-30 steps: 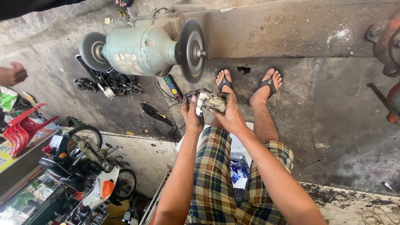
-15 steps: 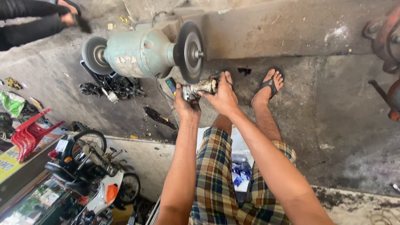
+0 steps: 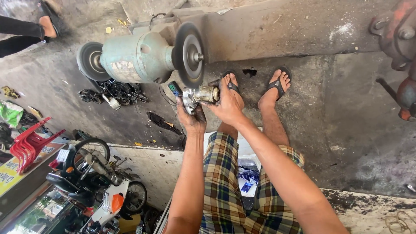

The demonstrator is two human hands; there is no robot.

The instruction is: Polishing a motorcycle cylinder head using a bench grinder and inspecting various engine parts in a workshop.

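Both hands gripped 1 small metal part, the left hand clamped beneath and the right hand closed over its end, just below the bench grinder's right wheel. Fingers that near the wheel risked being nicked if the part slipped. No container showed its contents.

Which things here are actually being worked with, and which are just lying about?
In use:
- left hand and right hand, gripping the metal part
- bench grinder, the part just under its wheel

Lying about:
- red plastic chair
- motorbike
- chain pile
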